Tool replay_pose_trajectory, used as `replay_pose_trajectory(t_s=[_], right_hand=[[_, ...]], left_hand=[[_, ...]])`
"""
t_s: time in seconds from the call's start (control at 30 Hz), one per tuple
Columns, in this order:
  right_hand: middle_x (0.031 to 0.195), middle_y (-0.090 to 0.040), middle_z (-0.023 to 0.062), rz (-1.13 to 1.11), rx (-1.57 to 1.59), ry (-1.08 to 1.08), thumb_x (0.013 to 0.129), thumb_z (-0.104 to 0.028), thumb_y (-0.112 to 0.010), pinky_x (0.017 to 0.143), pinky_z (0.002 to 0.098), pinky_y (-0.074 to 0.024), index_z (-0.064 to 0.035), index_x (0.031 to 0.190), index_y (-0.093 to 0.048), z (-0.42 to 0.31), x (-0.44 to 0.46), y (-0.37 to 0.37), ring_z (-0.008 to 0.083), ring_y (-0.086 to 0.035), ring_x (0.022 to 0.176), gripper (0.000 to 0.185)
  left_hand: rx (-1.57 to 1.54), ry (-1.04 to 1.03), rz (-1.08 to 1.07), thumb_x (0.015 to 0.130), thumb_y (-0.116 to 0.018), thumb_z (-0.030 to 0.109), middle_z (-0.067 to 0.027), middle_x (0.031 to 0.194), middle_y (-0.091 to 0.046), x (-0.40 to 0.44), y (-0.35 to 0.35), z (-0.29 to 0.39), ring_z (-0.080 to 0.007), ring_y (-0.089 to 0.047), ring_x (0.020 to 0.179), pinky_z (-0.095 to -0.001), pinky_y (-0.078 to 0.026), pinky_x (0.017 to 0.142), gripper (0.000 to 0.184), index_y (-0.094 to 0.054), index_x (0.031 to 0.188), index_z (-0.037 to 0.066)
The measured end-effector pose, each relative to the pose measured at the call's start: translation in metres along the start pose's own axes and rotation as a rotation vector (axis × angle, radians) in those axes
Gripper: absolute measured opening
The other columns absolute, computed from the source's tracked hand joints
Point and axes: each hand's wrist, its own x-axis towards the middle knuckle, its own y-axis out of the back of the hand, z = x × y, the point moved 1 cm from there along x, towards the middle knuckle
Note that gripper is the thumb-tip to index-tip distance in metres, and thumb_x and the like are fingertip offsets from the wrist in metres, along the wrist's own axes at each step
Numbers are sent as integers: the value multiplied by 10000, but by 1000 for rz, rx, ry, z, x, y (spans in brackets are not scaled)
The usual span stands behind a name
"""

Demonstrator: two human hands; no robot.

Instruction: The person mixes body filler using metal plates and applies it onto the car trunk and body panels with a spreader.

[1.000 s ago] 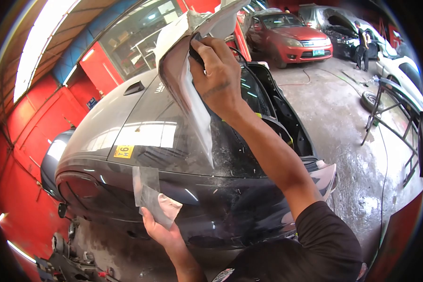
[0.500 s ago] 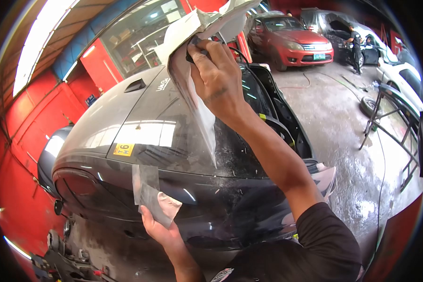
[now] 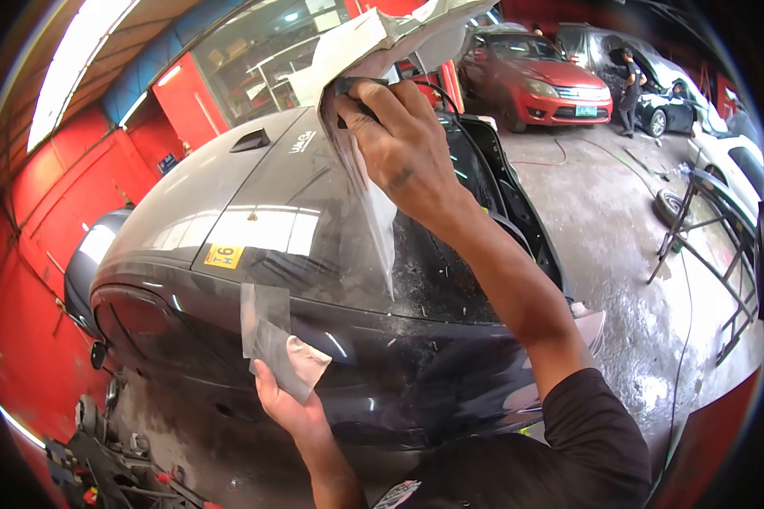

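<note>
My left hand (image 3: 289,405) is closed on thin grey spreader sheets (image 3: 273,343), with pinkish-white putty (image 3: 307,360) on one of them. Higher up, my right hand (image 3: 395,140) pinches a small dark applicator (image 3: 345,92) against the inner side of a pale, jagged-edged car panel (image 3: 367,51). The panel rises in front of me and narrows to a point over the dusty black car (image 3: 314,204). My right hand's fingertips are partly hidden behind the panel and applicator.
A yellow sticker (image 3: 225,255) is on the black car. Behind it are a red car (image 3: 543,76) and a person in dark clothes (image 3: 630,92). At right are a metal stand (image 3: 721,254), a tyre (image 3: 671,206) and a white car (image 3: 730,157). Metal parts (image 3: 115,462) lie at lower left.
My right hand and the applicator have moved slightly down and right in view, still at the panel. The left hand keeps its hold on the sheets. The view has shifted slightly.
</note>
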Motion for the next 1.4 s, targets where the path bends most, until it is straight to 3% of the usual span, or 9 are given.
replay_pose_trajectory(t_s=[0.23, 0.4, 0.5, 0.6, 1.13, 1.4], right_hand=[[1191, -668, 26, -115, -20, 58, 764, -43, -732, 924, 396, -507, -51, 1096, -780, -1, -2, 8, 254, -597, 1027, 336], [1168, -647, 18, -134, -23, 136, 787, -88, -722, 876, 384, -485, -32, 1034, -767, 2, -7, 10, 244, -570, 1038, 257], [1161, -644, 21, -147, 11, 158, 796, -95, -718, 858, 382, -473, -25, 1012, -762, 3, -12, 12, 247, -559, 1055, 231], [1162, -653, 16, -189, 59, 138, 791, -75, -718, 866, 386, -475, -27, 1017, -762, 4, -14, 18, 248, -562, 1062, 235], [1171, -673, 29, -320, 209, 128, 728, -3, -679, 881, 413, -502, -50, 1084, -721, 6, -40, 33, 274, -596, 1056, 362], [1135, -710, 49, -446, 289, 84, 755, -5, -720, 861, 386, -543, -35, 1026, -761, -3, -55, 55, 284, -614, 1000, 276]], left_hand=[[-1, -8, -1, 1114, -481, 338, -125, 1248, -650, 1, 4, -5, -255, -649, 1123, -440, -536, 943, 420, -564, 1348, -1], [-14, 9, -38, 1116, -474, 335, -129, 1211, -656, 3, 9, -10, -270, -657, 1085, -466, -554, 882, 418, -557, 1343, -5], [-21, 12, -51, 1116, -472, 329, -128, 1209, -653, 0, 4, -8, -265, -656, 1085, -454, -550, 897, 415, -553, 1341, -11], [10, -16, 4, 1087, -538, 349, -139, 1253, -658, -8, -9, -4, -250, -658, 1158, -411, -518, 1015, 474, -559, 1359, -38], [-11, -20, -13, 1082, -556, 338, -138, 1275, -657, -12, -13, -9, -249, -653, 1174, -403, -508, 1032, 468, -560, 1362, -37], [-17, -21, -29, 1090, -533, 348, -147, 1277, -659, -16, -15, -9, -255, -655, 1176, -408, -509, 1034, 478, -551, 1371, -38]])
